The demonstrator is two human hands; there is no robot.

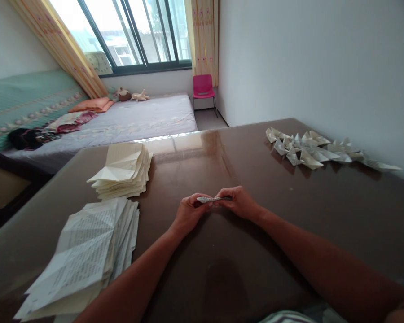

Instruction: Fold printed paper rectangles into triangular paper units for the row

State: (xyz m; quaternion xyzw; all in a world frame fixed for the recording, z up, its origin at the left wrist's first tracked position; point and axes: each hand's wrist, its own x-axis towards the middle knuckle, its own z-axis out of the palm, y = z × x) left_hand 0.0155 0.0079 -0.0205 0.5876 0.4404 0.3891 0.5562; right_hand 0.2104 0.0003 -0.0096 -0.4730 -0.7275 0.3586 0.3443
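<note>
A small, narrow piece of folded printed paper (205,199) is held level just above the middle of the table. My left hand (190,210) pinches it from the left with thumb and fingers. From the right, my right hand (237,200) grips its other end, the fingertips of both hands nearly meeting. Part of the paper is hidden behind the fingers, so its full shape cannot be made out. Left of my hands lies a stack of creased printed sheets (84,251), and beyond it a stack of creased cream sheets (119,168).
Several folded paper figures (306,150) are clustered on the far right of the glossy brown table (289,224), near the white wall (306,58). Past the far edge stand a bed (148,116) and a pink chair (204,87) under a window (138,36).
</note>
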